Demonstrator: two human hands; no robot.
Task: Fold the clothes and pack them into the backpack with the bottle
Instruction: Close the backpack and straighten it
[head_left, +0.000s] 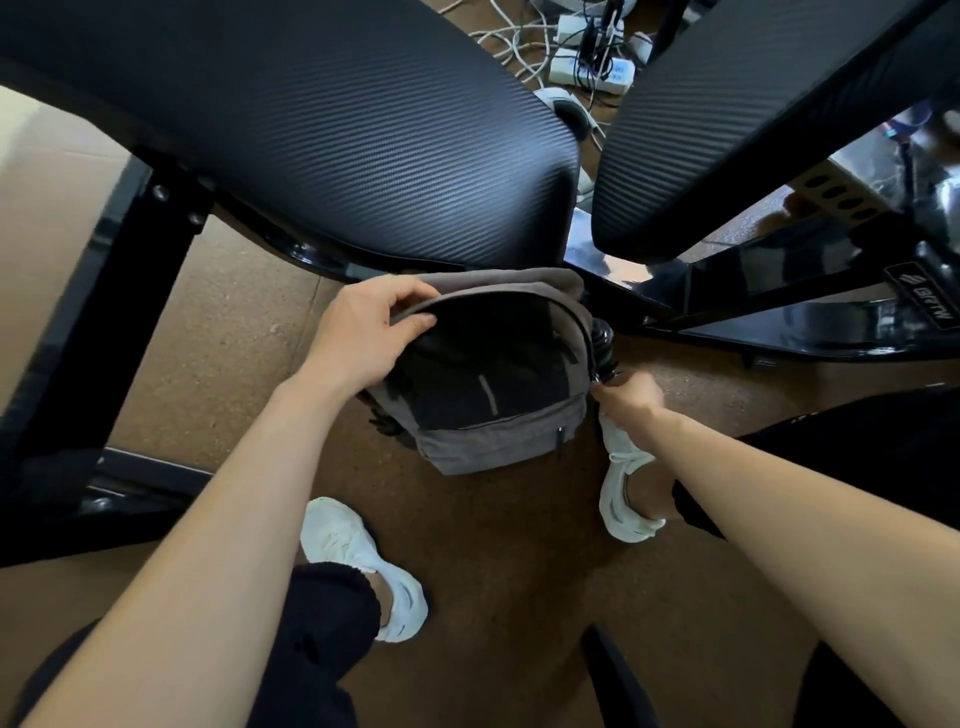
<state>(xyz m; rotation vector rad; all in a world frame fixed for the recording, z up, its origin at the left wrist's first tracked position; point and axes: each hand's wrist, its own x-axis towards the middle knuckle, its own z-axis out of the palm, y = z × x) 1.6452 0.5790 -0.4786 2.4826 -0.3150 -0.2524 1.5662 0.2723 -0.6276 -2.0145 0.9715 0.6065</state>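
A grey backpack (483, 441) stands on the brown floor between my feet, its main compartment open and dark inside. My left hand (363, 332) grips the top edge of the opening, thumb inside the rim. My right hand (628, 400) pinches the zipper pull at the bag's right side. A dark bottle (602, 345) sticks up from the right side pocket, just above my right hand. No loose clothes are in view; what lies inside the bag is too dark to tell.
Two black textured table tops (363, 130) (753, 119) overhang the bag, on black frames (779, 322). Power strips and cables (587, 57) lie on the floor behind. My white shoes (363, 561) (623, 493) flank the bag. A chair leg (618, 680) is at the bottom.
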